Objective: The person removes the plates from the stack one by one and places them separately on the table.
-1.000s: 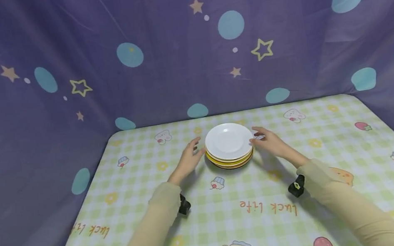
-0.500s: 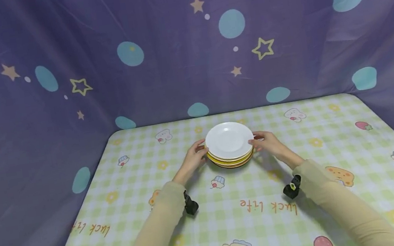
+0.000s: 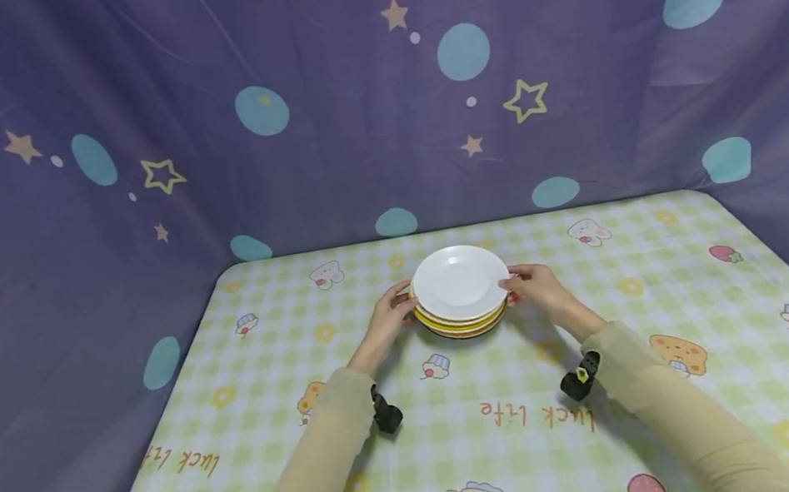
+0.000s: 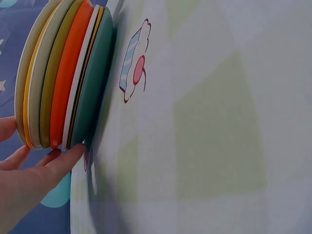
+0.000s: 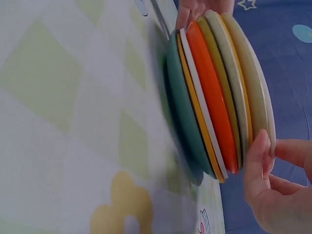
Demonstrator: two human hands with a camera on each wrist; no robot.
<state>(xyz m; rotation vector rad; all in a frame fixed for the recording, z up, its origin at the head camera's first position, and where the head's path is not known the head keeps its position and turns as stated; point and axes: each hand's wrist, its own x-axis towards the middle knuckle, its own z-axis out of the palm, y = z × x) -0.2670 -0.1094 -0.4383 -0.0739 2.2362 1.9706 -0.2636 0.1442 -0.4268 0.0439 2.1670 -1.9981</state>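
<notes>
A: What are the hands doing?
B: They have the stack of plates (image 3: 462, 325) between them, one on each side. The left hand (image 3: 386, 321) is bent around its side. The fingers are spread a bit, and they touch the plate edges, from near the top down to the green plate (image 4: 95, 83) at the bottom.
A: And the right hand (image 3: 542, 292)?
B: It is partly closed. It pinches the rim of the white plate (image 3: 462, 282) on top. I can't tell how hard either one squeezes.
A: Are there more colors?
B: Yes! The left wrist view shows an orange plate (image 4: 70, 73) in the middle.
A: Where is the stack?
B: At the far part of the checked surface (image 3: 434, 446), about halfway between its left and right sides. It is dark under the green plate, so I can't tell if all of its bottom touches down.
A: Is an edge close?
B: The far edge is closest, with a small strip in between. The purple curtain (image 3: 353, 168) hangs just behind. The left and right edges are well away. The near edge is out of the picture.
A: Where is there room?
B: Lots on both sides, and in front, between the two sleeves (image 3: 312, 468).
</notes>
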